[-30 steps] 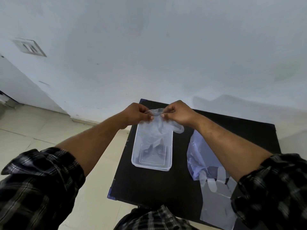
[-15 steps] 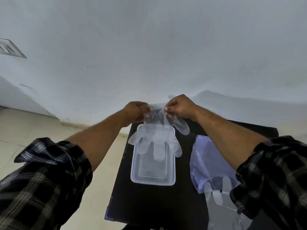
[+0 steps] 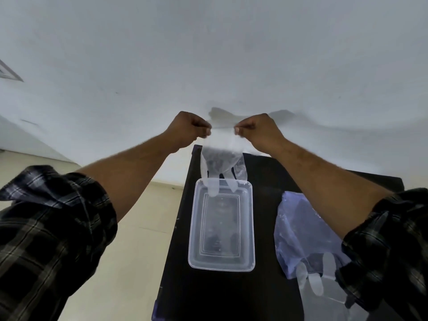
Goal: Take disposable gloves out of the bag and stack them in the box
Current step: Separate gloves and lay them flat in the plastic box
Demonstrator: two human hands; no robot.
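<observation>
Across the lower centre of the frame we see a black table set against a plain pale wall, with cream floor tiles to its left and a vent grille at the far left edge. Above the table's far end, our left hand and right hand are both closed in pinches on the cuff of a clear glove, stretched between them, its fingers dangling over the far rim of the clear box. The bluish bag lies at lower right, more gloves spilling from it. We can read no writing anywhere.
</observation>
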